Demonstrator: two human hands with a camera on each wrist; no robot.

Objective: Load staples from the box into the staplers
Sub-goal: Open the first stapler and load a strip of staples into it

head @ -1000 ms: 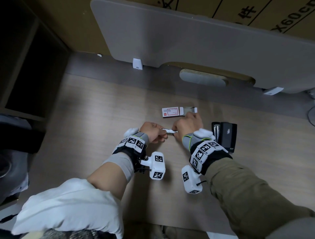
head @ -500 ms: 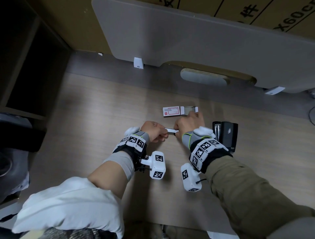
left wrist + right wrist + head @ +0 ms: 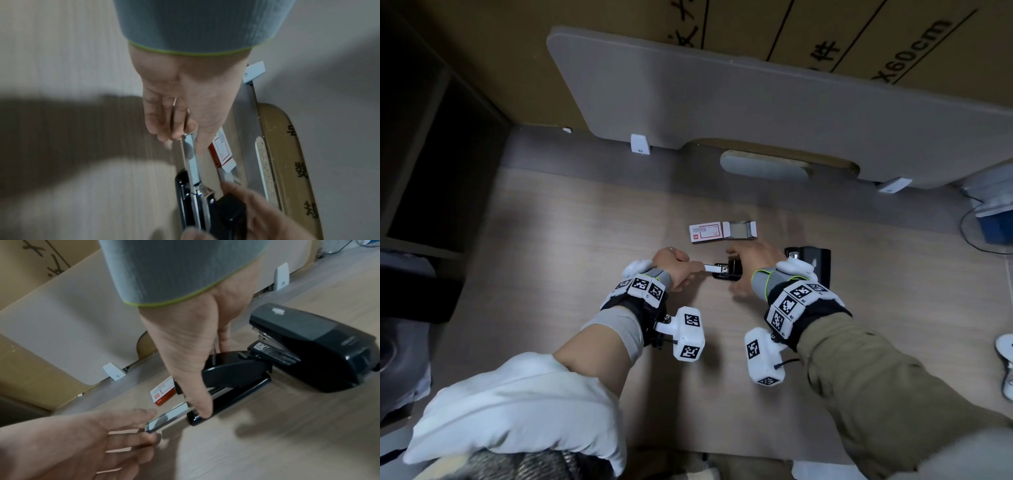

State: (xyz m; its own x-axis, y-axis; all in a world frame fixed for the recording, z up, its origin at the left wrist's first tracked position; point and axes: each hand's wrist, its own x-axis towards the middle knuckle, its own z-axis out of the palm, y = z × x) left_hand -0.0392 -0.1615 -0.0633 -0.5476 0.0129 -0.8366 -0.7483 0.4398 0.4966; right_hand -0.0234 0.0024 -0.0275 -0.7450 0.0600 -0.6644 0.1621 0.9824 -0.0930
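Observation:
A small black stapler (image 3: pixel 728 271) lies on the wooden desk (image 3: pixel 571 246) with its top lifted. My right hand (image 3: pixel 738 265) grips it, thumb on the base front (image 3: pixel 202 413) and fingers over the top. My left hand (image 3: pixel 697 266) pinches a silver strip of staples (image 3: pixel 710 267) whose far end sits in the stapler's metal channel (image 3: pixel 198 193). A larger black stapler (image 3: pixel 812 262) stands closed just right of my right hand. The red-and-white staple box (image 3: pixel 707 232) lies behind the hands, its inner tray (image 3: pixel 739 229) slid out to the right.
A grey divider panel (image 3: pixel 756 102) on white brackets closes off the back of the desk, with cardboard boxes behind it. A dark shelf unit stands at the left. A cable and a blue object (image 3: pixel 993 222) lie at the far right.
My right hand has shifted to the right, uncovering the small stapler that it hid before. The left hand still pinches the strip. The head view has moved closer.

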